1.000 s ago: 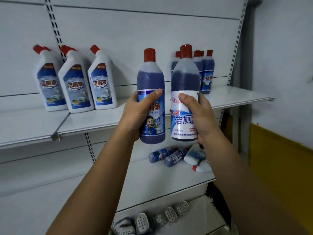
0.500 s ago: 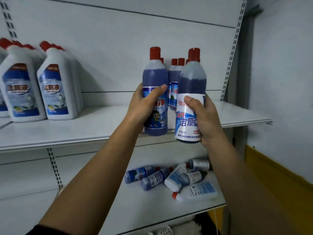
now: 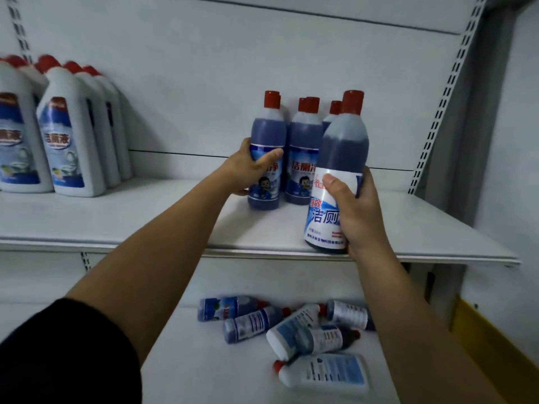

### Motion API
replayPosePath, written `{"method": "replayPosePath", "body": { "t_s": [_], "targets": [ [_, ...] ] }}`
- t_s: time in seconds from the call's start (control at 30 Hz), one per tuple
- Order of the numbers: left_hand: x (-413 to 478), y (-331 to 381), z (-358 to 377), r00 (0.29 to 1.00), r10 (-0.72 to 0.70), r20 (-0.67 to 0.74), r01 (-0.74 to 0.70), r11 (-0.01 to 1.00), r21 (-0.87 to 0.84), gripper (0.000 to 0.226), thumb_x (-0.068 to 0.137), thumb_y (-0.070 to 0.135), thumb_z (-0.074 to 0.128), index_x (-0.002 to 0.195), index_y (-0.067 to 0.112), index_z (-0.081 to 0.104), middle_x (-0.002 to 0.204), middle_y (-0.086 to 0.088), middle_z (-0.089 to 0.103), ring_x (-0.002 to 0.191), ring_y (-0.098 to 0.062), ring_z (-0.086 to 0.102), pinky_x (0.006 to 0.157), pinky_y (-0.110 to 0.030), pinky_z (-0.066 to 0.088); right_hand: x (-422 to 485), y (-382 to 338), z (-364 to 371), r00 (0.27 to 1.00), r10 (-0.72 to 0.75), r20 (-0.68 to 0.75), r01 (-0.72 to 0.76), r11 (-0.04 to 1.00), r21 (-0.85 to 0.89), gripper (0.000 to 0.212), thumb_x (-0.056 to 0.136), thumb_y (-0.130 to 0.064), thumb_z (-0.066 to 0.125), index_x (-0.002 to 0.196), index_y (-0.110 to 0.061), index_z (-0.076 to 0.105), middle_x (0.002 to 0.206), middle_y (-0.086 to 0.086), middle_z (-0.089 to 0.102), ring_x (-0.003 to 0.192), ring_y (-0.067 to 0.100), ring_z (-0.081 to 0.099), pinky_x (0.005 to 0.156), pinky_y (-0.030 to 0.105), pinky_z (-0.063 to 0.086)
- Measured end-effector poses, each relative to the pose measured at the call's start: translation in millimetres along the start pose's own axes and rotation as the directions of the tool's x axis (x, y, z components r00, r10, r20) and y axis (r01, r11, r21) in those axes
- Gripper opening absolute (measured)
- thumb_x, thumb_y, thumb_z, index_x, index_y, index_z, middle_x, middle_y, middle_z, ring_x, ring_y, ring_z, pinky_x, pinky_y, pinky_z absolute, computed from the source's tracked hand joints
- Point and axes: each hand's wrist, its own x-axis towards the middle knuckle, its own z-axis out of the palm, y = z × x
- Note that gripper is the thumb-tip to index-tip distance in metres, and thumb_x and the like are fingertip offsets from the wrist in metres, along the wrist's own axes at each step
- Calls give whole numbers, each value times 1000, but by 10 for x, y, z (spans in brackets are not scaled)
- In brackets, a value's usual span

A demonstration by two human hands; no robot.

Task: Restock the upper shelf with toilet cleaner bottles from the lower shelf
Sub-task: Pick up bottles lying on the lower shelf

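My left hand [image 3: 248,167] grips a blue toilet cleaner bottle [image 3: 267,185] with a red cap, standing upright on the upper shelf [image 3: 145,217] beside the row of matching blue bottles [image 3: 302,158] at the back. My right hand [image 3: 354,211] holds a second blue bottle [image 3: 342,153] with a white label upright, its base at the shelf's front edge; whether it touches the shelf I cannot tell. Several more bottles [image 3: 294,325] lie on their sides on the lower shelf [image 3: 204,368].
White angled-neck cleaner bottles [image 3: 70,147] with red caps stand in rows at the left of the upper shelf. A slotted upright [image 3: 437,112] bounds the shelf on the right, with a yellow-skirted wall [image 3: 495,342] beyond.
Both hands have moved forward and down toward the upper shelf. The left bottle now stands on the shelf next to the back row; the right bottle has dropped to the shelf's front edge.
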Motion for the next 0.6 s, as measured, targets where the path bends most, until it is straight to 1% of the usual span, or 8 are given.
{"method": "replayPosePath", "body": {
  "t_s": [0.1, 0.2, 0.3, 0.4, 0.47, 0.5, 0.53, 0.6],
  "targets": [
    [106, -18, 47, 999, -47, -27, 48, 999, 18, 69, 89, 58, 57, 145, 28, 29, 139, -7, 50, 118, -31, 55, 84, -53, 57, 61, 72, -21, 996, -71, 47, 74, 995, -64, 45, 88, -17, 69, 125, -28, 45, 103, -16, 64, 81, -4, 68, 63, 13, 53],
    [188, -36, 119, 998, -48, -48, 49, 999, 16, 69, 88, 55, 61, 143, 26, 30, 137, -7, 50, 117, -32, 55, 83, -56, 57, 105, 121, -52, 996, -63, 62, 65, 997, -36, 47, 88, -19, 69, 126, -30, 44, 103, -16, 65, 83, -2, 69, 63, 15, 54],
    [245, -80, 183, 996, -46, -76, 48, 999, 18, 70, 87, 47, 66, 141, 20, 29, 138, -10, 50, 116, -30, 55, 84, -56, 57, 113, 171, -72, 996, -62, 67, 64, 997, -34, 47, 87, -20, 70, 124, -34, 44, 101, -18, 67, 87, 1, 70, 67, 17, 55],
    [268, -129, 193, 992, -65, -106, 68, 997, 32, 72, 85, 43, 71, 136, 14, 29, 136, -12, 52, 112, -28, 56, 86, -53, 57, 83, 178, -62, 995, -67, 68, 71, 996, -56, 50, 86, -24, 70, 126, -35, 42, 103, -19, 65, 88, 0, 69, 66, 16, 55],
    [244, -153, 155, 994, -85, -62, 89, 994, 62, 71, 86, 37, 73, 135, 13, 28, 135, -12, 53, 112, -29, 59, 88, -48, 57, 74, 163, -48, 996, -72, 62, 75, 996, -56, 51, 86, -25, 70, 128, -34, 41, 105, -18, 65, 88, -1, 68, 65, 15, 55],
    [218, -175, 117, 995, -101, -13, 102, 986, 131, 70, 87, 36, 72, 137, 12, 29, 136, -12, 54, 114, -29, 59, 91, -45, 56, 70, 152, -29, 996, -77, 52, 80, 995, -59, 52, 86, -26, 70, 128, -34, 41, 106, -17, 64, 89, -2, 68, 65, 15, 55],
    [170, -198, 65, 992, -120, 50, 102, 956, 275, 70, 89, 39, 69, 141, 13, 30, 138, -12, 53, 117, -29, 57, 95, -41, 52, 63, 138, -1, 996, -84, 41, 86, 994, -62, 52, 86, -25, 71, 128, -33, 42, 107, -17, 65, 90, -1, 68, 66, 16, 55],
    [28, -265, -78, 970, -180, 164, 50, 807, 588, 67, 92, 51, 59, 145, 16, 37, 144, -8, 49, 125, -27, 52, 102, -38, 41, 36, 123, 95, 996, -91, 26, 92, 995, -44, 51, 86, -23, 72, 127, -33, 44, 109, -14, 66, 92, 3, 69, 72, 21, 57]
  ]
}}
